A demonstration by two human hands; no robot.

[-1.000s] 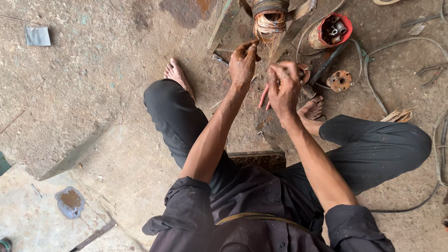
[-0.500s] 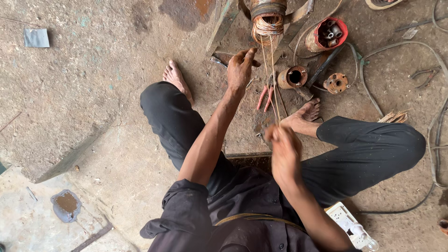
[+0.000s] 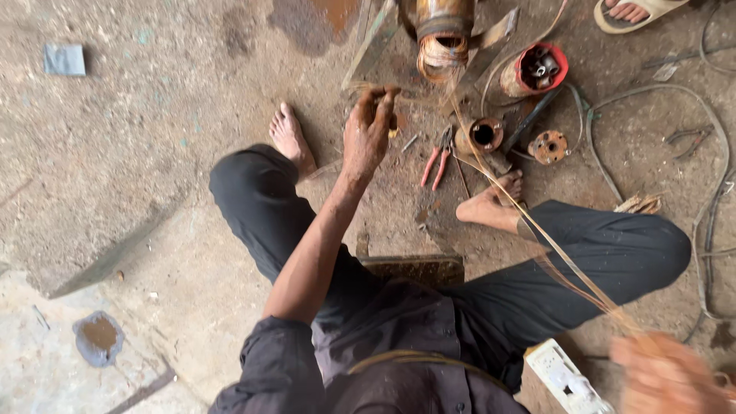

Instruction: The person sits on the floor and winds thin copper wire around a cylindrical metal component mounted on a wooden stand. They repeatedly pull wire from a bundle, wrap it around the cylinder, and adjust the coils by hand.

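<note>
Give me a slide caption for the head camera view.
Seated on the ground, right hand draws copper wire strands from a motor winding while left hand pinches near it.

Right hand (image 3: 665,376): motion-blurred, partly cut by bottom edge; grip on wires (image 3: 537,226) cannot be made out. Left hand (image 3: 368,130): fingertips curled, whatever they pinch is hidden. Coil (image 3: 443,34): top cropped by upper edge. Sandalled foot (image 3: 632,11): only toes in frame. White box (image 3: 563,377): cut off at bottom edge.
</note>
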